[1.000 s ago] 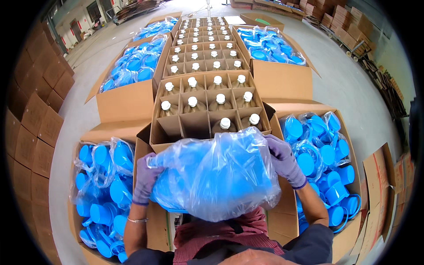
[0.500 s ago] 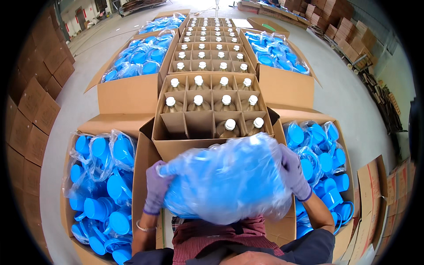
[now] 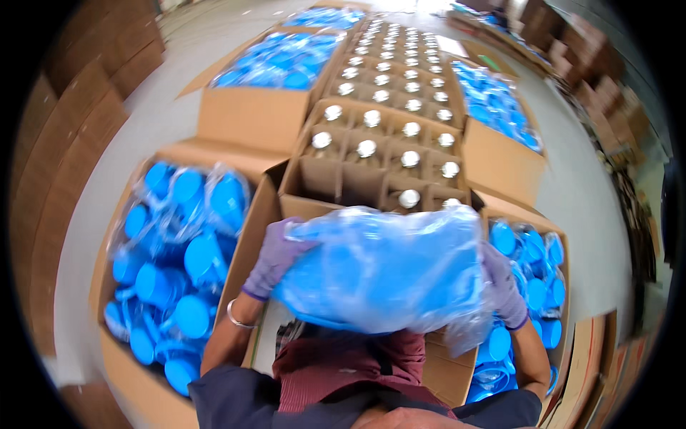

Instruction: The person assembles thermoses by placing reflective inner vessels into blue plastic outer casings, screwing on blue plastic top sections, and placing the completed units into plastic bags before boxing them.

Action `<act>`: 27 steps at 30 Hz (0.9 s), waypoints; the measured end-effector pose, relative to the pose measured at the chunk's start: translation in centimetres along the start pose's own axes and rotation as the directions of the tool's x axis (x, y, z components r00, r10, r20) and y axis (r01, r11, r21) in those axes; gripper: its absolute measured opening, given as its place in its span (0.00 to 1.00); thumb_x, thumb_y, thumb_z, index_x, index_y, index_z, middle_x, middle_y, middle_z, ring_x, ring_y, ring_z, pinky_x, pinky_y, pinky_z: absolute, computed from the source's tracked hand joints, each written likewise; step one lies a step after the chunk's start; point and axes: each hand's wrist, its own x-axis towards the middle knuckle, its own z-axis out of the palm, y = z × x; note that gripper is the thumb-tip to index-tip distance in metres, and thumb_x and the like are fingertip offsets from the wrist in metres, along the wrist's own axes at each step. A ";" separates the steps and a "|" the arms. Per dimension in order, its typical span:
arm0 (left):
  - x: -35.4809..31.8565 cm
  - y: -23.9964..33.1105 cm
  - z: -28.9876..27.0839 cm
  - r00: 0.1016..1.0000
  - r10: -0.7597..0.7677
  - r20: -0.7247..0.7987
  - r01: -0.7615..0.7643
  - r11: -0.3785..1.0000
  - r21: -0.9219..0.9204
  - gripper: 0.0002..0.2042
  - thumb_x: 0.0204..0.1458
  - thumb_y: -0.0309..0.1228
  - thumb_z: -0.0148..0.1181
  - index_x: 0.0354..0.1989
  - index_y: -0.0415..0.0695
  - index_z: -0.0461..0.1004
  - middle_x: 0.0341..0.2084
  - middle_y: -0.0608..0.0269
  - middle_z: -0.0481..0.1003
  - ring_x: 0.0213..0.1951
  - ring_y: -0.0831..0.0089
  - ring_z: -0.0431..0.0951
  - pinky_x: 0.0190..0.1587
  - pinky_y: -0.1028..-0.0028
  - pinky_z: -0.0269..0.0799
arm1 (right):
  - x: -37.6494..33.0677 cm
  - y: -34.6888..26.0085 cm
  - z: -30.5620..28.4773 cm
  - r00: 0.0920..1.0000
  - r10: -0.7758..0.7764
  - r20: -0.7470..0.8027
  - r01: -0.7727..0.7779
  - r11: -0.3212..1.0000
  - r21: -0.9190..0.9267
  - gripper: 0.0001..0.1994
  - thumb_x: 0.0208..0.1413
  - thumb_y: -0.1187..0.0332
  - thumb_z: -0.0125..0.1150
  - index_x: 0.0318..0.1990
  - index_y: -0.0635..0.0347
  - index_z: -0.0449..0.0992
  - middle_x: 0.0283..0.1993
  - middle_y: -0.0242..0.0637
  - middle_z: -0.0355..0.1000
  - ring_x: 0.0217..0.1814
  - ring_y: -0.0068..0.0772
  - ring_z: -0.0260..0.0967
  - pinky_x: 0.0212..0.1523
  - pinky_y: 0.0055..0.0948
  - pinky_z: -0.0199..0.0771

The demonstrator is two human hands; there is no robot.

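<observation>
Grey floor (image 3: 582,243) spreads wide on my head-camera feed, and brown cartons (image 3: 82,136) stack high along the left! Down the middle runs a line of divided boxes, the nearest divided box (image 3: 313,208) showing bottles under pale caps (image 3: 410,159); its closest row has two of them, both toward the right. On each side, open cartons brim with blue ware: the left carton (image 3: 244,275) full of cup-shaped blue pieces (image 3: 205,257), partly under clear film, and the right carton (image 3: 514,208) with more blue pieces (image 3: 493,343).

And centre stage, right in front of the wearer's body, I have the bagged blue bundle (image 3: 386,272), held up in shiny clear plastic! The left hand (image 3: 277,257), in a purple glove, is clamped on its left end; the right hand (image 3: 504,289), gloved to match, grips the other, its fingers partly hidden from me by loose film. The bundle overlaps the divided box's near side in my view; whether they touch, I can't tell.

Now for the print: reddish marks run on a carton panel (image 3: 586,357) at far right, too smeared for me to read.
</observation>
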 end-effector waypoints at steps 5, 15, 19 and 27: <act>-4.9 1.1 3.7 0.913 0.384 -0.135 -0.356 0.914 0.193 0.13 0.41 0.28 0.72 0.35 0.39 0.77 0.34 0.53 0.80 0.38 0.60 0.82 0.42 0.67 0.77 | -2.1 0.6 1.2 0.929 0.369 -0.023 -0.312 0.816 0.487 0.17 0.60 0.68 0.56 0.56 0.63 0.68 0.53 0.41 0.70 0.52 0.35 0.69 0.54 0.33 0.71; -17.1 -0.7 -7.8 0.714 0.415 -0.563 -0.120 0.865 0.486 0.12 0.50 0.34 0.62 0.40 0.40 0.78 0.35 0.55 0.80 0.36 0.64 0.81 0.40 0.70 0.76 | 10.6 -1.9 9.7 0.930 0.052 -0.363 0.174 0.808 0.562 0.22 0.63 0.73 0.50 0.65 0.65 0.63 0.62 0.44 0.66 0.63 0.35 0.65 0.61 0.32 0.68; -24.4 -4.9 -11.4 0.576 -0.165 -0.800 0.082 0.986 -0.144 0.14 0.53 0.35 0.59 0.45 0.41 0.77 0.39 0.54 0.78 0.40 0.63 0.80 0.42 0.67 0.75 | 20.0 -8.3 21.7 0.946 -0.323 -0.041 0.272 0.713 0.646 0.18 0.61 0.74 0.55 0.58 0.61 0.72 0.53 0.37 0.72 0.55 0.28 0.69 0.58 0.27 0.68; -32.4 -6.5 -12.3 0.408 -0.505 -0.760 -0.110 0.800 -0.590 0.15 0.56 0.37 0.55 0.48 0.43 0.75 0.38 0.56 0.78 0.37 0.65 0.80 0.38 0.68 0.75 | 30.7 -22.6 45.3 0.498 -0.637 0.588 0.746 0.661 0.084 0.20 0.59 0.55 0.51 0.51 0.56 0.77 0.54 0.46 0.75 0.56 0.52 0.71 0.58 0.44 0.70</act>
